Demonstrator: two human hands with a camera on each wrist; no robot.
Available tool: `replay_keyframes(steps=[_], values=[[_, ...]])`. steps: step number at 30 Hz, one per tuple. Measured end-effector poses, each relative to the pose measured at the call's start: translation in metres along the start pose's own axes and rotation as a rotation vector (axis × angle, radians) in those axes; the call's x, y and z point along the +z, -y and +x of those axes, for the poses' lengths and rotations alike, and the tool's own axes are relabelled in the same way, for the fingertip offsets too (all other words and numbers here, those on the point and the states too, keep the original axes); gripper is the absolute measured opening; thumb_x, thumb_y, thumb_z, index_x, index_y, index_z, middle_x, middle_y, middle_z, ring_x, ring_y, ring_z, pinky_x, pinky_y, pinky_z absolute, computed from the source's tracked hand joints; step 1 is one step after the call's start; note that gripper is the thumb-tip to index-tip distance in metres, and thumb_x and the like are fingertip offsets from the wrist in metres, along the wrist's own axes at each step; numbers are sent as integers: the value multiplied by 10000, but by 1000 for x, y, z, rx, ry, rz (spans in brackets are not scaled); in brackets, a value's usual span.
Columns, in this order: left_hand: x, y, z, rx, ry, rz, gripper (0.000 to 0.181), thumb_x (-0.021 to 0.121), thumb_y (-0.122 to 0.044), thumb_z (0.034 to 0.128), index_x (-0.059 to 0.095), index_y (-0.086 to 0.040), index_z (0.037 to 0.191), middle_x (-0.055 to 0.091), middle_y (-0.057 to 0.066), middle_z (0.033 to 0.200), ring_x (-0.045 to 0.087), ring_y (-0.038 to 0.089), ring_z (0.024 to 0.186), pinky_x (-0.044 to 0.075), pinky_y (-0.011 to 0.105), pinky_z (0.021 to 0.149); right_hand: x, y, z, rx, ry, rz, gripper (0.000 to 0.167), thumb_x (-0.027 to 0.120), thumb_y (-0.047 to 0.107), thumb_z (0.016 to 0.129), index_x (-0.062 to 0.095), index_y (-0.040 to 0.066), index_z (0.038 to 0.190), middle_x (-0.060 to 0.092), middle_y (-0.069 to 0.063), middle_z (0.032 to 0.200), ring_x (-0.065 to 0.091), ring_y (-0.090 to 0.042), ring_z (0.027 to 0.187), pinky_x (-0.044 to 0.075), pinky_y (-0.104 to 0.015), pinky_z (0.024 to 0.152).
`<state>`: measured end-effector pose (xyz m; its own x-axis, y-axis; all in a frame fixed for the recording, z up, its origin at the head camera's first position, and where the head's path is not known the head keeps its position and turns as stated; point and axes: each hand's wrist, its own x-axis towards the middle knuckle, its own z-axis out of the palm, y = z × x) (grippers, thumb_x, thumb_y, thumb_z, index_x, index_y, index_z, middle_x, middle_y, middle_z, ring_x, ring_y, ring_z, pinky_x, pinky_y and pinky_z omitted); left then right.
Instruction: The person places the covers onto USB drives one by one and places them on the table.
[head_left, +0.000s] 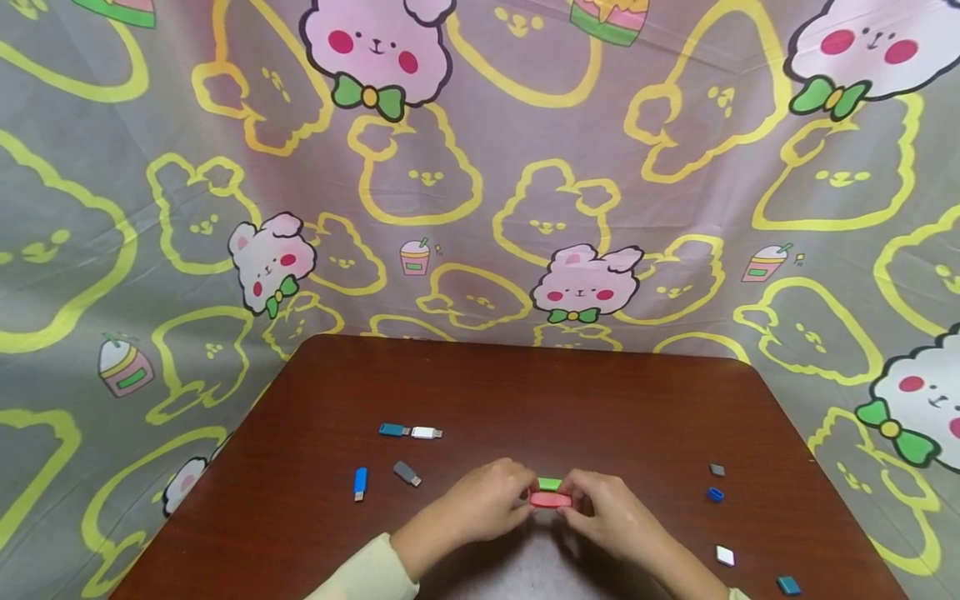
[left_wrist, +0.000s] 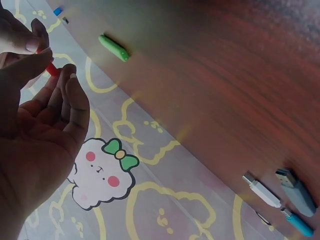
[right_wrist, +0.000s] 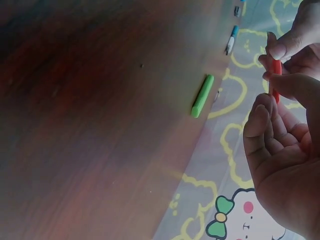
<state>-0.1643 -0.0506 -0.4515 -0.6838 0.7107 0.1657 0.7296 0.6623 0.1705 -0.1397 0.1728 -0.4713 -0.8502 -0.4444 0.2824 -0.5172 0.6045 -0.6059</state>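
Both hands meet over the near middle of the table around a red USB flash drive [head_left: 551,500]. Its left end is pinched between the thumb and fingers of my left hand [head_left: 491,498], its right end by my right hand [head_left: 617,514]. In the right wrist view the red flash drive [right_wrist: 277,82] appears as a slim bar held off the table; no metal plug shows on it. Just beyond it a green stick-shaped flash drive [head_left: 550,484] lies on the tabletop, partly hidden by the hands in the head view but whole in the left wrist view [left_wrist: 114,48].
Left on the brown table [head_left: 525,383] lie uncapped flash drives: teal [head_left: 391,430], white [head_left: 424,432], blue [head_left: 361,482] and grey [head_left: 407,474]. Toward the right are small caps: grey [head_left: 717,470], blue [head_left: 716,494], white [head_left: 724,555], teal [head_left: 789,585]. Patterned cloth [head_left: 480,250] hangs behind.
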Motion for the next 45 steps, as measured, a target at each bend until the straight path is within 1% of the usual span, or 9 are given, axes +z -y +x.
replay_keyframes(steps=[5, 9, 12, 19, 23, 28, 33, 40, 45], values=[[7, 0, -1, 14, 9, 36, 132, 787, -252, 854, 724, -189, 951, 630, -115, 837, 578, 34, 805, 479, 184, 703, 3, -3, 0, 3, 34, -19, 203, 792, 59, 821, 655, 188, 897, 556, 175, 725, 488, 49, 644, 445, -198, 550], [14, 0, -1, 51, -8, 77, 112, 786, -247, 844, 726, -192, 921, 633, -116, 820, 615, 49, 798, 500, 204, 733, 5, -5, -1, -23, 47, -30, 184, 797, 73, 824, 658, 175, 888, 552, 179, 709, 479, 52, 633, 431, -201, 538], [17, 0, -1, 72, -20, 103, 108, 792, -257, 838, 719, -197, 890, 631, -117, 799, 623, 53, 770, 502, 211, 720, 7, -6, -1, -37, 50, -33, 164, 793, 78, 825, 671, 162, 894, 560, 176, 707, 483, 53, 629, 431, -202, 534], [19, -3, 1, 58, 20, 118, 101, 800, -259, 838, 717, -204, 854, 650, -106, 781, 632, 63, 734, 501, 241, 691, 10, -7, -2, -26, 71, -47, 160, 778, 47, 806, 683, 140, 894, 573, 171, 696, 483, 56, 621, 438, -203, 538], [22, -3, 2, 48, 19, 111, 91, 801, -230, 831, 716, -207, 851, 651, -115, 761, 625, 50, 701, 501, 237, 660, 11, -8, -1, -20, 72, -69, 164, 772, 38, 786, 680, 134, 881, 561, 174, 683, 468, 54, 608, 428, -204, 531], [25, -4, 3, 34, 10, 91, 126, 813, -193, 810, 712, -198, 886, 651, -122, 755, 618, 40, 676, 494, 204, 618, 13, -8, 0, 3, 102, -86, 163, 777, 45, 796, 680, 133, 892, 580, 160, 690, 483, 43, 614, 435, -218, 543], [27, -4, 3, 33, 11, 94, 119, 805, -185, 814, 693, -196, 852, 632, -115, 730, 604, 55, 645, 477, 206, 580, 15, -8, 0, -2, 132, -104, 168, 785, 55, 803, 662, 132, 888, 594, 152, 692, 502, 31, 618, 443, -234, 549], [30, -3, 5, 42, 18, 115, 188, 800, -179, 810, 620, -203, 758, 558, -116, 673, 537, 54, 596, 431, 217, 541, 19, -9, 1, -34, 101, -149, 194, 784, 42, 771, 641, 135, 864, 564, 163, 676, 478, 31, 607, 431, -223, 543], [31, -3, 5, 41, 20, 126, 230, 801, -177, 802, 587, -204, 725, 547, -112, 663, 531, 63, 596, 420, 226, 535, 21, -10, 1, -31, 87, -160, 200, 779, 32, 755, 632, 137, 838, 534, 173, 654, 449, 30, 590, 408, -216, 524]])
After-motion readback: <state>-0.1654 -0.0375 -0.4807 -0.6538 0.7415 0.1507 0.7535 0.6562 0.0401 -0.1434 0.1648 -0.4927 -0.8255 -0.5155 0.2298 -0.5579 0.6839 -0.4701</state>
